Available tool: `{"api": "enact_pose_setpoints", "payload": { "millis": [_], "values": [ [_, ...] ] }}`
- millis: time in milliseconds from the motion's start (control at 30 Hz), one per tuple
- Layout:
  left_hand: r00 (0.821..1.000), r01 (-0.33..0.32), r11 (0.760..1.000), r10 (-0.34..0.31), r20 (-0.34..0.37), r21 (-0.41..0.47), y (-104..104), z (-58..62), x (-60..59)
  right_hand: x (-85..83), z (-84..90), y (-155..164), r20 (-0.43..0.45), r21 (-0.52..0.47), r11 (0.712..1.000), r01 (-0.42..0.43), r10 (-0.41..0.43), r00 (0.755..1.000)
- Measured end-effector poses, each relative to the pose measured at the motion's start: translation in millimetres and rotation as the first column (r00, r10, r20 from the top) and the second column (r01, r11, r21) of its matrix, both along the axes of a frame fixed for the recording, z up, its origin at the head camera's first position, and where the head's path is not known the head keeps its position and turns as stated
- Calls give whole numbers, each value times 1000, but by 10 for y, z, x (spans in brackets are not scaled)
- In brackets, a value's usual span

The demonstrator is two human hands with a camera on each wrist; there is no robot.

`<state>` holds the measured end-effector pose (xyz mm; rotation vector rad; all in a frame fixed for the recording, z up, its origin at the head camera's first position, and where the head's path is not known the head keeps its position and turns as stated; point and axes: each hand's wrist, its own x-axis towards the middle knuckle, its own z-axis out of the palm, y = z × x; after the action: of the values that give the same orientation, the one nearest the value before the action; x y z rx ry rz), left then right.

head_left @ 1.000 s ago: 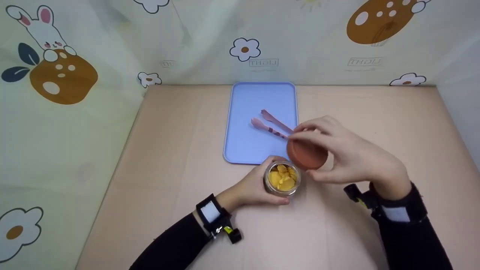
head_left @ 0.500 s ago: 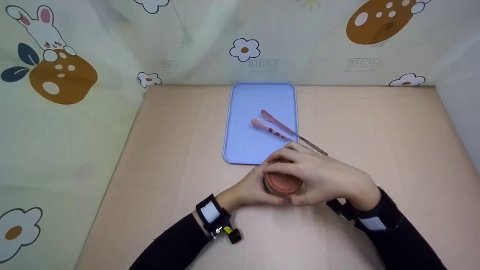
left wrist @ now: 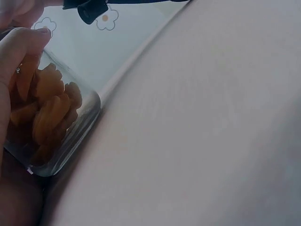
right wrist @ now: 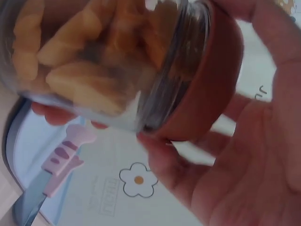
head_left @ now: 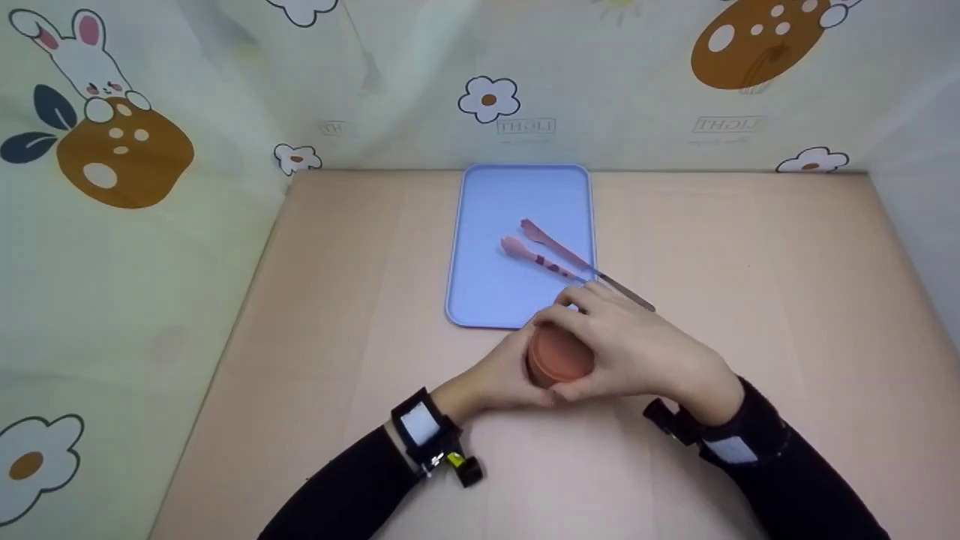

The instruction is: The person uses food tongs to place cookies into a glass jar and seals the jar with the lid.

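A clear jar (right wrist: 89, 70) of yellow-orange, wavy-edged pieces stands on the table, with a reddish-brown lid (head_left: 561, 355) over its mouth. My left hand (head_left: 504, 375) grips the jar body from the left. From the right, my right hand (head_left: 637, 341) grips the lid by its rim, thumb in front and fingers at the back. The left wrist view shows the lower part of the jar (left wrist: 51, 113) and its base. Whether the lid is fully tightened, I cannot tell.
Beyond the jar lies a blue tray (head_left: 487, 296). Two pink-handled utensils rest on it, one with a patterned handle (head_left: 546, 262), the other a plain handle (head_left: 555, 244). Their metal ends point right, past the tray's edge. A printed curtain (head_left: 405, 90) hangs behind the table.
A second ago my right hand held the lid tilted beside the uncovered jar. It came left and down onto the mouth, then shifted slightly left around the rim. The left hand barely moved.
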<state>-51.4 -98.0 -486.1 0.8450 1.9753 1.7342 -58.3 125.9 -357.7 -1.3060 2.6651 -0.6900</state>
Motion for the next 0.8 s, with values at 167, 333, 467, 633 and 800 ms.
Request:
{"api": "enact_pose_setpoints", "payload": {
  "millis": [167, 333, 467, 633, 800],
  "values": [
    [999, -3, 1000, 3, -41, -2, 19, -7, -9, 53, -33, -87, -31, 46, 987, 152, -150, 988],
    [1000, 12, 1000, -12, 8, 14, 42, 15, 8, 64, -6, -62, 44, 72, 973, 221, -224, 974],
    [998, 19, 999, -22, 63, 45, 63, 42, 7, 27, 77, 62, 97, 85, 969, 234, -241, 966],
    [998, 23, 998, -25, 50, 56, 65, 51, -13, -20, 155, 188, 58, 53, 984, 169, -172, 983],
    [1000, 7, 1000, -7, -13, 27, 14, 12, 12, -82, 95, 157, 46, -71, 988, -140, 144, 989]
  ]
}}
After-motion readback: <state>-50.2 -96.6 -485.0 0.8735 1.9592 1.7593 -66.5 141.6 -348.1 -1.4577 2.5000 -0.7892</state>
